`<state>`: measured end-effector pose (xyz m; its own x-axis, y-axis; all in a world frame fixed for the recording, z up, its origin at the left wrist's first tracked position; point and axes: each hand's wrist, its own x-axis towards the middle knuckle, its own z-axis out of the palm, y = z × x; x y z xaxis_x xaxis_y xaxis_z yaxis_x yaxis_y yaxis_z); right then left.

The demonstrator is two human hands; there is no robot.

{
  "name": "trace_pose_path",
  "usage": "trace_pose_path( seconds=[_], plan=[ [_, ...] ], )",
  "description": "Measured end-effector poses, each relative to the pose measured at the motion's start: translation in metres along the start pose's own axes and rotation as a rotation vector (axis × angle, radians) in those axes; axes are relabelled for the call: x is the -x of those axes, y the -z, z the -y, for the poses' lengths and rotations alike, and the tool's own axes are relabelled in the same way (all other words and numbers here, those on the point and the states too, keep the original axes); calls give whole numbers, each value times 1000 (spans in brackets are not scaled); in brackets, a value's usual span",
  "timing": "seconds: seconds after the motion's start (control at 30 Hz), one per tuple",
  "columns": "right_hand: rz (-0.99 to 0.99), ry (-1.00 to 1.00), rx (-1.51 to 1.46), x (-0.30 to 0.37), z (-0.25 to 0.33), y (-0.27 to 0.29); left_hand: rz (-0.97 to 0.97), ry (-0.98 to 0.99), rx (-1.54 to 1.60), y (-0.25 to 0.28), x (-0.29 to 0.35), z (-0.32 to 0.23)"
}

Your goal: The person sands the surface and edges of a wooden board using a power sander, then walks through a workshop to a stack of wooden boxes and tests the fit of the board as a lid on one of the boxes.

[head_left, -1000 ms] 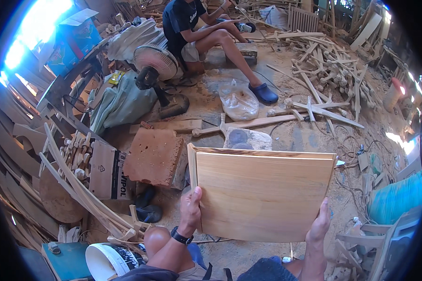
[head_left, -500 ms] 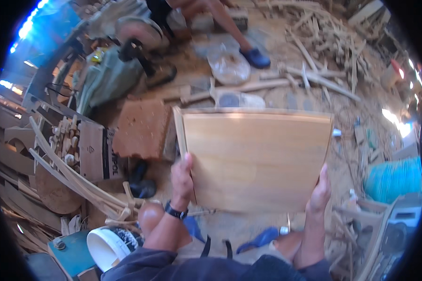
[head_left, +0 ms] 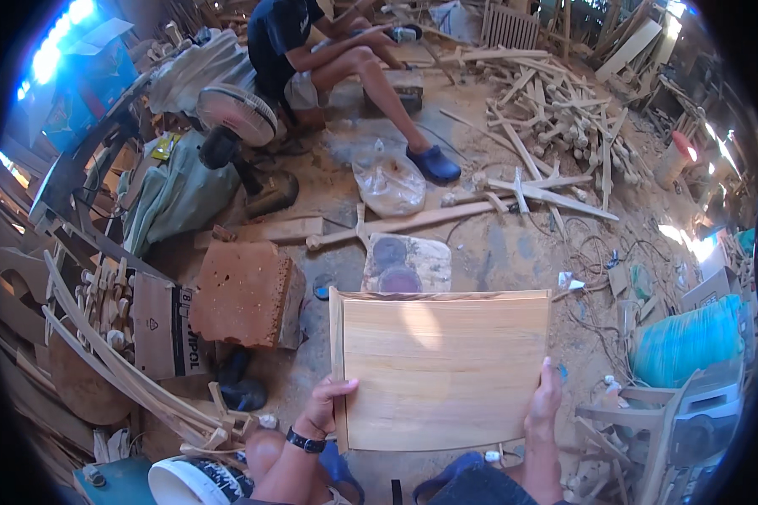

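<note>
A flat, pale wooden panel [head_left: 443, 370] with a raised rim along its left and far edges is held out over my feet. My left hand [head_left: 322, 407], with a dark watch on its wrist, grips the panel's left side, thumb over the rim. On the opposite side, my right hand [head_left: 545, 399] clasps the edge, its fingers partly hidden behind the wood. A bright patch of light falls on the panel's far part. Just beyond it lies a pale board [head_left: 429, 257] with round dark marks, partly covered by the panel.
At left stand a reddish-brown block [head_left: 237, 295], a cardboard box [head_left: 157, 324] of wooden pieces and a white bucket [head_left: 177, 484]. Farther off are a fan [head_left: 237, 114], a seated person [head_left: 299, 63] and piled wood offcuts [head_left: 556, 118]. A turquoise roll [head_left: 686, 341] sits at right.
My view has tilted up, bringing more of the far floor and the seated person into sight. The panel sits lower in the picture, still between both hands.
</note>
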<state>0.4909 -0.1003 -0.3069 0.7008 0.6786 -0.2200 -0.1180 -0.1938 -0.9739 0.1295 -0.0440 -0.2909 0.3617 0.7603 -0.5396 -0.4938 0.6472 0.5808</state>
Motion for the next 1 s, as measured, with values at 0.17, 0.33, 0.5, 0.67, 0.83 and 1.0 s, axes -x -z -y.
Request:
trace_pose_path(
  seconds=[0.17, 0.33, 0.5, 0.67, 0.83, 1.0],
  plan=[
    [63, -82, 142, 12, -2, 4, -68, 181, -14, -5, 37, -9],
    [-57, 5, 401, 43, -29, -11, -85, 39, -397, -57, 92, -69],
    [185, -269, 511, 138, 41, -3, -286, -100, -682, -103, 208, -163],
    [388, -590, 486, 230, 174, 19, -480, 41, -1147, -53, 327, -215],
    [538, -610, 700, 254, 201, 65, -695, -77, -1323, -105, 441, -252],
    [903, -592, 1172, 223, 193, 75, -1013, 25, -1241, -108, 553, -194]
  ],
)
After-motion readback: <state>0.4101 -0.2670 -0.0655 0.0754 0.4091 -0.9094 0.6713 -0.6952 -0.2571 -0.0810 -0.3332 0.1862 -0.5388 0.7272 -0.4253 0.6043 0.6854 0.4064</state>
